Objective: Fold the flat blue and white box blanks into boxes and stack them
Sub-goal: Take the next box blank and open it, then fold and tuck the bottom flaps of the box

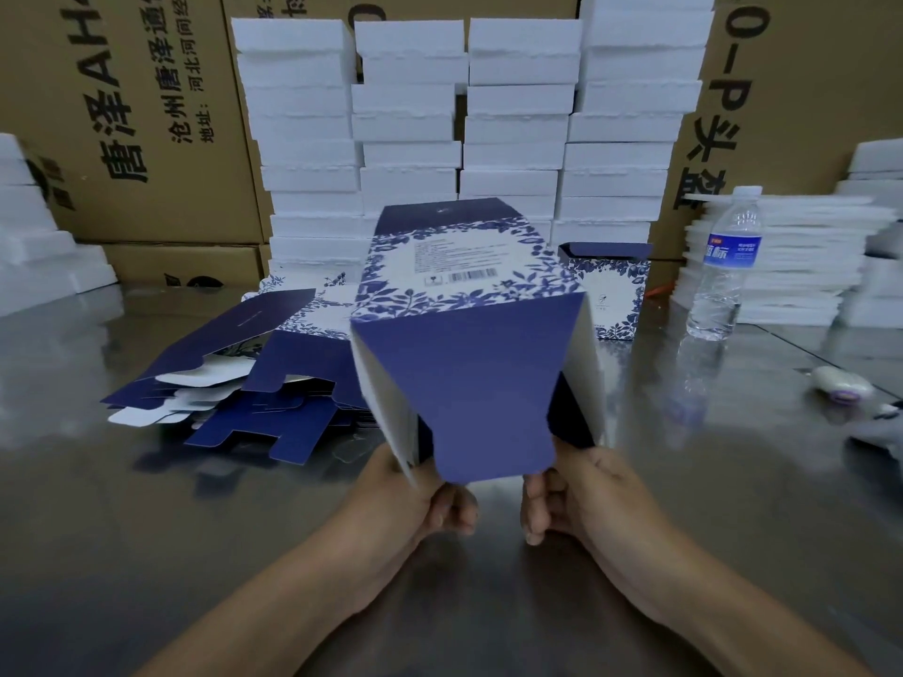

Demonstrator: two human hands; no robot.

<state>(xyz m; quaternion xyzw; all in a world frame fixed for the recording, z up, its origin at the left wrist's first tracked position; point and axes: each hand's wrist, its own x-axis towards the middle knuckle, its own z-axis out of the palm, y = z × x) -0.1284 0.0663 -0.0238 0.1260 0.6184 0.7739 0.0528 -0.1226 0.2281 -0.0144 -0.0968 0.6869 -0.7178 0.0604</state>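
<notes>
Fingers (452,505) of the left hand (415,486) are curled under the near end of the half-folded box (464,344), clamped on its white-backed side flap. The right hand (576,486) mirrors it: its fingers (537,510) are curled beneath the solid blue end flap, with the thumb against the dark flap at the box's right corner. Whether the fingertips press the card from underneath is hidden by the flaps.

The box is held between both hands above the worktop (146,539), its open end toward the person and its floral panel with a barcode facing up and away. Left of it a loose pile of flat blanks (234,403) lies fanned on the worktop, blue faces and white backs mixed. Behind and right of the held box, a finished box (613,285) sits on the surface with its lid flap raised.

The worktop is bare, shiny metal that reflects the blanks and forearms. At its back edge stand four tall columns of white foam trays (464,129), with brown shipping cartons (146,119) printed in black characters behind them. To the right, a water bottle (723,266) stands upright just beside a stack of white foam sheets (801,256), and a small white device (840,383) lies nearer the person. More white foam is piled at the far left edge.
</notes>
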